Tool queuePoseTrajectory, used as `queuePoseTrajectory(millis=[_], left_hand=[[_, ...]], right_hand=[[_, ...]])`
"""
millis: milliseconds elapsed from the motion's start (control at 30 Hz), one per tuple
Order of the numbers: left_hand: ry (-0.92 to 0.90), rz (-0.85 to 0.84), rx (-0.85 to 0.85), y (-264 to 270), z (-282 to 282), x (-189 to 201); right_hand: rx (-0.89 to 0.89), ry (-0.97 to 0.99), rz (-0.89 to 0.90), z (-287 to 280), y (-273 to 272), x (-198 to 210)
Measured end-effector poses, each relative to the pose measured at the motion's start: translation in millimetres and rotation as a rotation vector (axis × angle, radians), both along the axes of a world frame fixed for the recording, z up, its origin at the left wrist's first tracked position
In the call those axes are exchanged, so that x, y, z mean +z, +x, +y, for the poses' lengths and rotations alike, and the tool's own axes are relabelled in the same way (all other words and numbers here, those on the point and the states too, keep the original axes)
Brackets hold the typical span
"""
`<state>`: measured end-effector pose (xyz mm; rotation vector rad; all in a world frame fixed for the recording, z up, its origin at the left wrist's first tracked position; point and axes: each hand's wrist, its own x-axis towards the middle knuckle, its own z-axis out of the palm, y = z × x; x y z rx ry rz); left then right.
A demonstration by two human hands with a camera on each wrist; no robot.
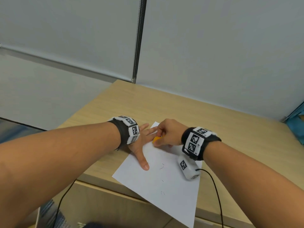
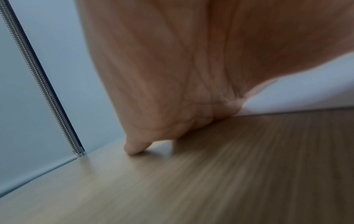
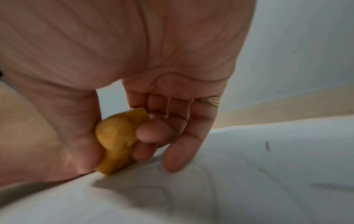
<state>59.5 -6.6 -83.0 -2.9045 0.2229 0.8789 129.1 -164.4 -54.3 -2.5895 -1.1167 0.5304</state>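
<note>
The right hand [image 1: 167, 133] pinches an orange eraser [image 1: 156, 139] between the thumb and the curled fingers, and the eraser's lower end touches the white paper [image 1: 164, 186]. The left hand [image 1: 139, 145] lies flat with straight fingers on the paper, just beside the eraser.

I work at a light wood-grain desk [image 1: 125, 102]; its far edge meets two pale grey roller blinds [image 1: 65, 30]. A dark gap splits them, and a metal bead chain [image 1: 137, 46] hangs there, ending just above the desk's far left corner. Light is even and diffuse. A blue object [image 1: 296, 127], too cropped to identify, sits at the desk's right edge.
</note>
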Motion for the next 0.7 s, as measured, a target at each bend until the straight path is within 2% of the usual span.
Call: queuePoseTrajectory(millis=[167,233,367,433,500,567,700], left_hand=[[0.018,0.002,-0.004,2.9,0.8,-2.5],[0.014,-0.005,0.007,1.4,-0.9,0.4],[0.03,-0.03,0.034,-3.7,-5.6,8.6],[0.066,-0.061,0.072,-10.7,-9.5,9.5],[0.078,-0.092,0.131,-23.4,-14.5,6.5],[0.104,-0.135,0.16,-40.7,-20.9,5.1],[0.195,-0.177,0.104,-71.8,-27.1,12.4]], right_hand=[[-0.068,0.049,0.12,-8.4,1.9,3.8],[-0.131,0.057,0.095,-17.7,3.9,10.4],[-0.186,-0.117,0.078,-38.3,-1.0,9.6],[-0.158,-0.193,0.1,-44.1,-3.6,3.0],[-0.087,-0.233,0.017,-45.1,-4.1,-0.9],[-0.03,-0.219,-0.064,-41.8,-3.4,-2.2],[0.006,-0.147,-0.04,-31.8,-2.0,-4.1]])
